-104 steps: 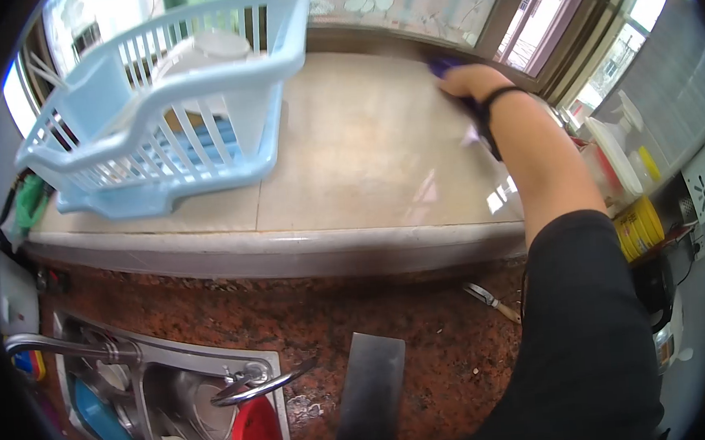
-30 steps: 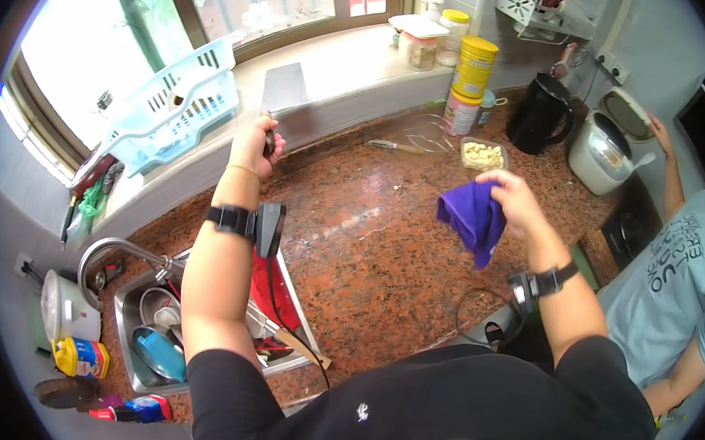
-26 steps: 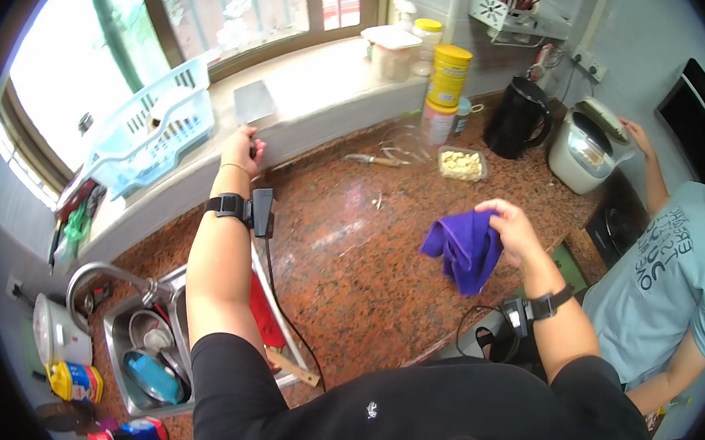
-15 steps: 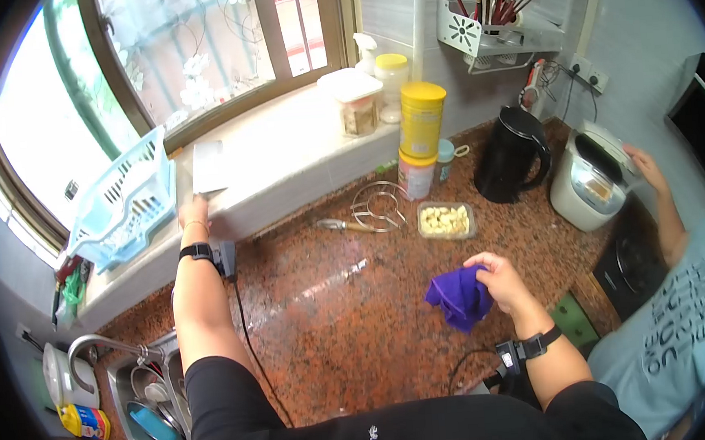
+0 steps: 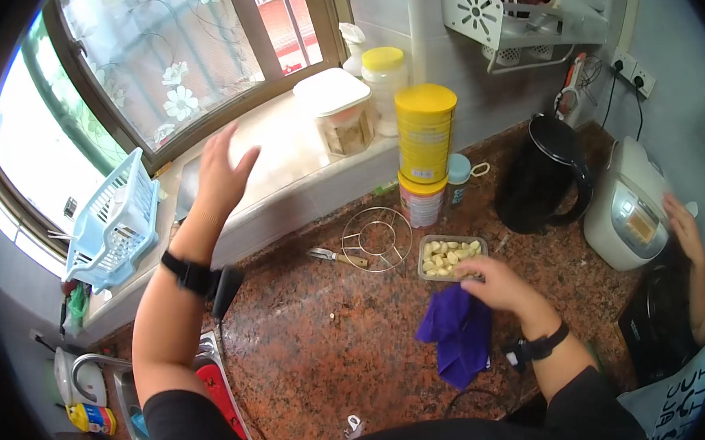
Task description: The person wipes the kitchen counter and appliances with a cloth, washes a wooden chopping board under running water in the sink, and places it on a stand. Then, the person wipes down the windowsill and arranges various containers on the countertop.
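My left hand (image 5: 225, 173) is raised in front of the window sill, empty, with its thumb and fingers apart. Behind that wrist, a flat pale board (image 5: 187, 186) lies partly hidden on the sill. My right hand (image 5: 500, 283) has its fingers closed at the top edge of a purple cloth (image 5: 454, 327), which drapes down over the granite counter. Just beyond those fingers sits a clear plastic box of peeled garlic cloves (image 5: 445, 256). Left of the box are a round wire rack (image 5: 378, 239) and a wooden-handled peeler or knife (image 5: 340, 258).
A yellow can (image 5: 426, 133) stands on another can by the sill. A black kettle (image 5: 536, 178) and a white rice cooker (image 5: 628, 209) stand at the right, where a co-worker's hand (image 5: 683, 229) rests beside the cooker. The sink (image 5: 218, 344) and blue basket (image 5: 120, 224) are left.
My left hand has left the board on the sill and risen with its fingers apart. My right hand moved the cloth toward the garlic box. The rice cooker's lid has been shut.
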Demonstrator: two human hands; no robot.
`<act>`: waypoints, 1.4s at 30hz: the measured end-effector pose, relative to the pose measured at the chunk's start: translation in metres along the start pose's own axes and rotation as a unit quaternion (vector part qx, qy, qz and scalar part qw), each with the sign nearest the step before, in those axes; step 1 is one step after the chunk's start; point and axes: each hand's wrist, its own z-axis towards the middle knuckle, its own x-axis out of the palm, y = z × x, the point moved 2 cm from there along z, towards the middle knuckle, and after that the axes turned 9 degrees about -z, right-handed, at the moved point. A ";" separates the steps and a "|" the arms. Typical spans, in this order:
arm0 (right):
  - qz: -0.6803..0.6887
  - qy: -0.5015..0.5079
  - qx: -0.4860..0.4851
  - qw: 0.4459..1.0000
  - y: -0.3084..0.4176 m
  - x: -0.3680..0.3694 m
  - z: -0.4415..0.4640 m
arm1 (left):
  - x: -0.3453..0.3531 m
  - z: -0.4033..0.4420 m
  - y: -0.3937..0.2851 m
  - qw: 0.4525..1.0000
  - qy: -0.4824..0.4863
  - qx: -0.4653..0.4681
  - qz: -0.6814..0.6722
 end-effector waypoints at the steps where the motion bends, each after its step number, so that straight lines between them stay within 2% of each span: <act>1: 0.007 -0.010 -0.005 1.000 0.015 -0.012 0.011 | 0.017 0.018 -0.009 0.992 0.010 -0.056 -0.113; 2: 0.012 -0.021 -0.012 1.000 0.030 -0.021 0.021 | 0.042 0.036 0.000 0.982 0.024 -0.111 -0.151; 3: 0.012 -0.018 -0.012 1.000 0.039 -0.024 0.029 | 0.055 0.042 -0.027 0.927 0.045 -0.250 -0.276; 4: 0.051 -0.023 -0.020 0.998 0.046 -0.026 0.035 | 0.071 0.045 -0.038 0.892 0.074 -0.313 -0.318; 6: 0.084 -0.025 -0.025 0.996 0.053 -0.023 0.037 | 0.102 0.048 -0.056 0.876 0.042 -0.326 -0.353; 8: 0.089 -0.036 -0.081 0.992 0.055 -0.013 0.029 | 0.123 0.053 -0.061 0.854 0.026 -0.337 -0.395; 9: 0.089 -0.010 -0.085 0.992 0.050 -0.007 0.022 | 0.130 0.057 -0.055 0.854 0.026 -0.339 -0.395; 11: 0.106 0.042 -0.056 0.992 0.034 0.004 0.004 | 0.135 0.063 -0.041 0.783 -0.037 -0.338 -0.521; 12: 0.111 0.067 -0.036 0.991 0.026 0.007 -0.004 | 0.129 0.062 -0.044 0.785 -0.040 -0.337 -0.519; 14: 0.121 0.064 -0.012 0.991 0.010 0.009 -0.016 | 0.108 0.053 -0.055 0.685 -0.118 -0.352 -0.627; 16: 0.153 0.033 0.025 0.987 -0.001 0.008 -0.023 | 0.086 0.036 -0.056 0.686 -0.120 -0.352 -0.625; 20: 0.087 -0.058 0.070 0.992 -0.016 0.011 -0.025 | 0.057 0.010 -0.041 0.661 -0.115 -0.363 -0.646; 22: -0.005 -0.093 0.037 0.995 -0.007 0.014 -0.026 | 0.038 -0.009 -0.043 0.655 -0.132 -0.380 -0.639; 24: -0.011 -0.084 0.054 0.995 0.007 0.024 -0.026 | 0.022 -0.045 -0.042 0.663 -0.123 -0.382 -0.632; 26: -0.041 -0.101 -0.041 0.993 0.017 0.033 -0.012 | 0.001 -0.094 -0.052 0.692 -0.087 -0.376 -0.611; 28: -0.047 -0.161 -0.098 0.981 0.051 0.023 0.017 | -0.018 -0.149 -0.061 0.659 0.002 -0.394 -0.641; 30: -0.049 -0.211 -0.145 0.965 0.087 0.007 0.061 | -0.023 -0.208 -0.055 0.591 0.009 -0.417 -0.691; 32: -0.083 -0.208 -0.122 0.967 0.132 -0.009 0.110 | -0.030 -0.259 -0.053 0.554 0.003 -0.474 -0.685; 34: -0.175 -0.275 -0.176 0.929 0.160 -0.018 0.168 | -0.043 -0.291 -0.063 0.517 -0.027 -0.479 -0.709; 36: -0.269 -0.297 -0.123 0.908 0.183 -0.024 0.226 | -0.061 -0.318 -0.065 0.527 -0.056 -0.469 -0.707; 37: -0.270 -0.300 -0.128 0.906 0.191 -0.029 0.245 | -0.072 -0.331 -0.061 0.535 -0.051 -0.465 -0.703; 39: -0.310 -0.259 0.020 0.915 0.204 -0.033 0.283 | -0.100 -0.352 -0.053 0.574 -0.059 -0.461 -0.674; 40: -0.299 -0.208 0.081 0.928 0.203 -0.033 0.302 | -0.115 -0.359 -0.051 0.602 -0.072 -0.458 -0.650; 42: -0.355 -0.067 0.151 0.920 0.193 -0.029 0.348 | -0.143 -0.368 -0.049 0.607 -0.124 -0.467 -0.631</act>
